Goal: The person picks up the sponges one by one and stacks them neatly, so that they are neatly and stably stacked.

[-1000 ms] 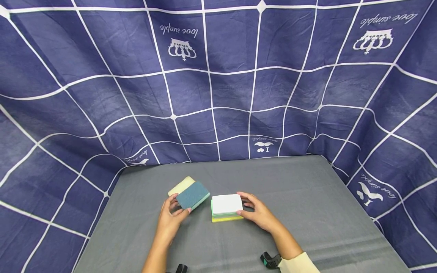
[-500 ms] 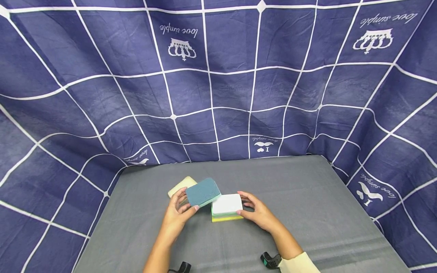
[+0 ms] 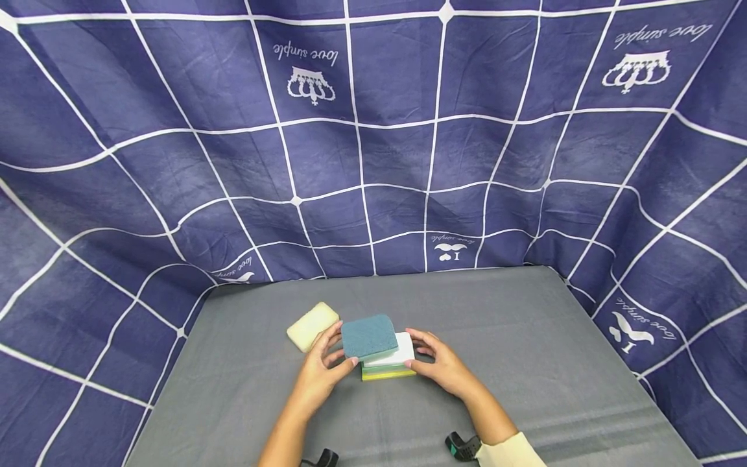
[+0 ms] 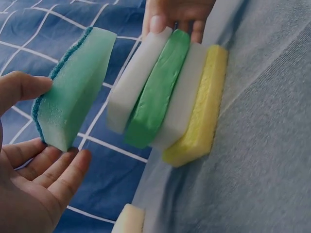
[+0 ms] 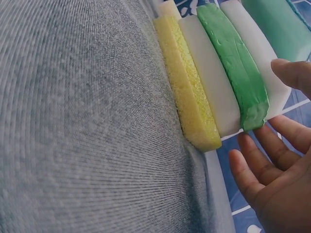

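Observation:
My left hand (image 3: 320, 371) holds a green sponge with a blue scouring face (image 3: 369, 337), thumb on one long edge and fingers on the opposite one. That sponge overlaps the left part of a stack in the head view; a gap separates them in the left wrist view. From the bottom, the stack has a yellow sponge (image 4: 201, 111), a white sponge (image 4: 181, 107), a green piece (image 4: 158, 90) and another white sponge (image 4: 138, 80) on top. At the stack's right end, my right hand (image 3: 440, 364) grips it, thumb at the near corner and fingers at the far side.
A cream sponge (image 3: 312, 325) lies flat on the grey tabletop (image 3: 513, 337), left of the stack and just behind my left hand. A blue cloth (image 3: 397, 155) with white grid lines hangs behind and beside the table.
My left hand has carried the blue-faced sponge rightward from over the cream sponge to over the stack, turning it level with the stack. The right hand has stayed put.

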Demonstrator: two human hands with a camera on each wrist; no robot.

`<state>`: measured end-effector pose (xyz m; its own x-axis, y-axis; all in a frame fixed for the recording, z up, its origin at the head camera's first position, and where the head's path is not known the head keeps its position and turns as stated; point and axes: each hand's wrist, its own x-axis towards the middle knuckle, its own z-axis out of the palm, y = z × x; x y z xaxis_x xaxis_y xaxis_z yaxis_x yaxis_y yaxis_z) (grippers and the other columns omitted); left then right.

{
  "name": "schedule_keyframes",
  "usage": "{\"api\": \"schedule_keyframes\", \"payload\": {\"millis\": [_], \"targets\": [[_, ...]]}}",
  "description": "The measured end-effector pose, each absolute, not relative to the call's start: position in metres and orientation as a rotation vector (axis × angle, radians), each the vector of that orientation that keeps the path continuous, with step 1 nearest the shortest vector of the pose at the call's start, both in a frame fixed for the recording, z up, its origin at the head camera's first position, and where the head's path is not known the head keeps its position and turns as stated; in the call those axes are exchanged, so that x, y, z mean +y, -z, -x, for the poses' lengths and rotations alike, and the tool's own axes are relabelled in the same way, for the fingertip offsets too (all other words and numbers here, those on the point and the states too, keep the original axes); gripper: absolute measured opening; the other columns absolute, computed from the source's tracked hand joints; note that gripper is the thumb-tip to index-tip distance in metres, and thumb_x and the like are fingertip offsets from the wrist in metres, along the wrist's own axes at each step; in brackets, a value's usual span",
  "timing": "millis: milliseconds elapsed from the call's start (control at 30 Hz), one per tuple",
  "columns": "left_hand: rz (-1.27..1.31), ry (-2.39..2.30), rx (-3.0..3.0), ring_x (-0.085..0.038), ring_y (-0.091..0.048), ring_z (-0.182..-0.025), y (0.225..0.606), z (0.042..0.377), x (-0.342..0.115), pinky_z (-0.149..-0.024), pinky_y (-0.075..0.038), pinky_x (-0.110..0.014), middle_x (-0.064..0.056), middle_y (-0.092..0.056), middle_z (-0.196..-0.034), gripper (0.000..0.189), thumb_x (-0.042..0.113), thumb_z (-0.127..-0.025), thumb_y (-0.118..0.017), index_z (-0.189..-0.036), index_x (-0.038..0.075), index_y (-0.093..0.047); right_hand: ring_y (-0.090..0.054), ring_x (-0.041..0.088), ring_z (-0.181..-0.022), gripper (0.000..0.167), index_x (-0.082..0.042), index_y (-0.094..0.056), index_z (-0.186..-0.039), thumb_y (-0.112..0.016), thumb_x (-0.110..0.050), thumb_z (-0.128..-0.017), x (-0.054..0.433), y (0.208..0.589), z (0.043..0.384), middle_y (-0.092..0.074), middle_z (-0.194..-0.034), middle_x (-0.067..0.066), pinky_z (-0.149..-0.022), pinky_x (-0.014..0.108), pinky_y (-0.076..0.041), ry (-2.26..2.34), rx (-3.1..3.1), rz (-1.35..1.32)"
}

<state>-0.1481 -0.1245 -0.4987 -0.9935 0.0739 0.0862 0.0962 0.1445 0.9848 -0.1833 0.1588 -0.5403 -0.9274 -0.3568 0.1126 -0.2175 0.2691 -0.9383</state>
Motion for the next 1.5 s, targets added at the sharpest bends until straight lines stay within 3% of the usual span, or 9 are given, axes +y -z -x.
{"api": "schedule_keyframes", "payload": {"millis": [300, 533, 700, 1033, 1300, 1500], "targets": [[0.24, 1.984, -2.434, -0.034, -0.049, -0.139, 0.507, 0.152, -0.108, -0.107, -0.051, -0.044, -0.012, -0.048, -0.148, 0.076, 0.012, -0.085, -0.081, -0.151, 0.02, -0.045, -0.057, 0.021, -0.129, 0.065, -0.011, -0.053, -0.146, -0.08, -0.022, -0.088, 0.158, 0.544, 0.184, -0.058, -0.14, 0.009, -0.109, 0.044, -0.048, 1.748, 2.414, 0.563], [0.277, 1.92, -2.465, -0.033, -0.052, -0.137, 0.51, 0.154, -0.1, -0.106, -0.051, -0.047, -0.012, -0.052, -0.145, 0.074, 0.014, -0.084, -0.081, -0.15, 0.018, -0.047, -0.057, 0.025, -0.128, 0.068, -0.002, -0.049, -0.147, -0.079, -0.02, -0.088, 0.158, 0.546, 0.185, -0.058, -0.139, 0.016, -0.109, 0.043, -0.049, 1.758, 2.416, 0.593], [0.275, 1.904, -2.457, -0.033, -0.053, -0.136, 0.512, 0.155, -0.099, -0.106, -0.051, -0.049, -0.011, -0.053, -0.144, 0.074, 0.014, -0.083, -0.081, -0.149, 0.019, -0.047, -0.057, 0.028, -0.129, 0.067, -0.003, -0.05, -0.146, -0.079, -0.02, -0.089, 0.158, 0.546, 0.185, -0.058, -0.139, 0.014, -0.109, 0.043, -0.048, 1.758, 2.416, 0.582], [0.273, 1.907, -2.454, -0.032, -0.051, -0.138, 0.514, 0.155, -0.098, -0.107, -0.05, -0.049, -0.011, -0.051, -0.147, 0.076, 0.013, -0.085, -0.079, -0.153, 0.018, -0.044, -0.057, 0.019, -0.128, 0.067, -0.005, -0.051, -0.147, -0.08, -0.02, -0.088, 0.158, 0.546, 0.184, -0.058, -0.14, 0.013, -0.109, 0.042, -0.049, 1.762, 2.423, 0.571], [0.274, 1.907, -2.465, -0.033, -0.051, -0.139, 0.514, 0.155, -0.098, -0.106, -0.05, -0.049, -0.012, -0.049, -0.149, 0.077, 0.014, -0.086, -0.078, -0.154, 0.017, -0.042, -0.047, 0.032, -0.141, 0.074, -0.021, -0.04, -0.156, -0.076, -0.022, -0.091, 0.156, 0.539, 0.179, -0.049, -0.153, 0.008, -0.113, 0.048, -0.043, 1.763, 2.477, 0.651], [0.267, 1.877, -2.49, -0.033, -0.052, -0.137, 0.516, 0.156, -0.098, -0.104, -0.052, -0.048, -0.012, -0.049, -0.149, 0.076, 0.016, -0.087, -0.078, -0.154, 0.018, -0.042, -0.048, 0.03, -0.14, 0.063, -0.015, -0.042, -0.155, -0.068, -0.017, -0.097, 0.153, 0.537, 0.179, -0.048, -0.156, 0.01, -0.11, 0.046, -0.047, 1.84, 2.486, 0.761]]}}
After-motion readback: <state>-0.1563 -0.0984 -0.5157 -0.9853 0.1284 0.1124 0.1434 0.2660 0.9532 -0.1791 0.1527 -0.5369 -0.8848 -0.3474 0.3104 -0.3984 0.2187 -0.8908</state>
